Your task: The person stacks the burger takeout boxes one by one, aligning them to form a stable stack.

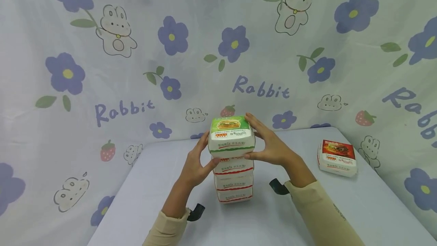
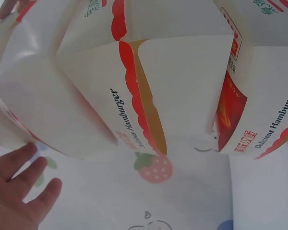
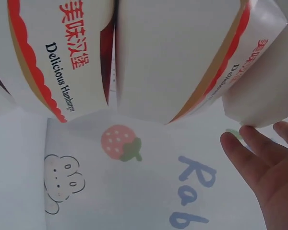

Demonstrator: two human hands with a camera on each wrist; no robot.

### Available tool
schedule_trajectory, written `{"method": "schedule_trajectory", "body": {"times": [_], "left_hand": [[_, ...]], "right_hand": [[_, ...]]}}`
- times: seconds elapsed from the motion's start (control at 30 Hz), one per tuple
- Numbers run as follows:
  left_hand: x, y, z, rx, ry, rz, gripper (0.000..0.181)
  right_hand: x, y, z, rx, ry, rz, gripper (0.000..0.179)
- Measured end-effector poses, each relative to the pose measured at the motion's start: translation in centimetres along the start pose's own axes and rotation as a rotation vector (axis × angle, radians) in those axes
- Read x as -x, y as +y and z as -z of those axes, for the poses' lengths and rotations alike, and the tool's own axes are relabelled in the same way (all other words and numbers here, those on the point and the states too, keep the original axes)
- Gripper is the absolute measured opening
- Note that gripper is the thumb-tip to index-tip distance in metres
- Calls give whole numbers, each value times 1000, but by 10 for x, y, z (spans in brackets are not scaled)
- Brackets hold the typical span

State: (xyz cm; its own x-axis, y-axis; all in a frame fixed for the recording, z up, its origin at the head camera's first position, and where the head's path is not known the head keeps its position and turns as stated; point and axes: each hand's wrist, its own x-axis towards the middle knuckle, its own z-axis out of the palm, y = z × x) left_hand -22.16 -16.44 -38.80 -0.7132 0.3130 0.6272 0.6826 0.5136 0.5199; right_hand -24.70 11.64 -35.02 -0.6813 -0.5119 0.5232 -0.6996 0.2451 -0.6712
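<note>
A hamburger box with a green top [image 1: 232, 136] sits at the head of an upright stack of white, red-trimmed hamburger boxes [image 1: 233, 181]. My left hand [image 1: 194, 166] holds its left side, thumb at the lower front corner. From the right, my right hand [image 1: 271, 147] grips the opposite side, its thumb low on the front and its fingers reaching up toward the back edge. The left wrist view has the stacked boxes [image 2: 187, 86] close up, with left fingers [image 2: 19, 163] at the far left. Right fingertips [image 3: 247, 134] meet a white box in the right wrist view.
Another hamburger box, with a red top [image 1: 338, 156], lies apart on the right of the white table [image 1: 164, 162]. Behind the table hangs a curtain [image 1: 198, 71] printed with rabbits and flowers. A dark curved piece [image 1: 196, 212] sticks out at each cuff.
</note>
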Motion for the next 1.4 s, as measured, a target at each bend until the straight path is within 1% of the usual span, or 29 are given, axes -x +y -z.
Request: {"method": "schedule_trajectory", "body": {"times": [0.17,0.43,0.6,0.77,1.03,1.27,1.4], "left_hand": [[1,-3,-2,10,1,-18,82],[3,-3,-6,24,1,-27,82],[4,-4,-7,26,1,-15,82],[5,-4,-8,22,5,-1,82],[6,-3,-9,21,-13,30,81],[6,-7,-10,19,-10,15,81],[6,-9,-10,19,-12,17,81]], "right_hand": [[3,4,-3,25,16,-4,111],[7,14,-6,19,29,38,110],[8,14,-5,14,25,30,111],[9,14,-6,10,20,3,111],[10,15,-8,8,24,-19,111],[10,15,-8,-17,21,-22,116],[9,15,-8,-7,21,-13,117]]}}
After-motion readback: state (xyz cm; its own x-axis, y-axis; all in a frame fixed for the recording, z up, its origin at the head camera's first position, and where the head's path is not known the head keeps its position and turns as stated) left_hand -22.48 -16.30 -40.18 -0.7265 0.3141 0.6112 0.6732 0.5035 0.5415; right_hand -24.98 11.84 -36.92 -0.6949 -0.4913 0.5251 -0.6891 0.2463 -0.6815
